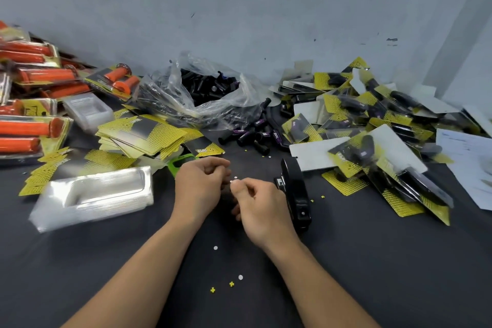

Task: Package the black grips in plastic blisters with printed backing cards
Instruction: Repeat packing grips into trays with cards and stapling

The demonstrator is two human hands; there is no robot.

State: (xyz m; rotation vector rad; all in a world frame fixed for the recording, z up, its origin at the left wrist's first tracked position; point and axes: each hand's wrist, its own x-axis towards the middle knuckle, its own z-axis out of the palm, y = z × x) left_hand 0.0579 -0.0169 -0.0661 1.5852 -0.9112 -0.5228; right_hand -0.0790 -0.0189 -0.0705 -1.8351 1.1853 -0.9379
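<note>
Black grips (253, 136) lying loose on dark table (372, 261) beyond your hands, more sitting in clear bag (186, 96). Blister stack (93, 194) sitting at left, backing cards (143, 136) behind it. Your left hand (199, 186) curling closed, nothing visible inside. Your right hand (262, 208) curling too, thumb tip at small white disc (234, 181) — cannot tell whether you're pinching it. Black hand tool (295, 189) lying just right.
</note>
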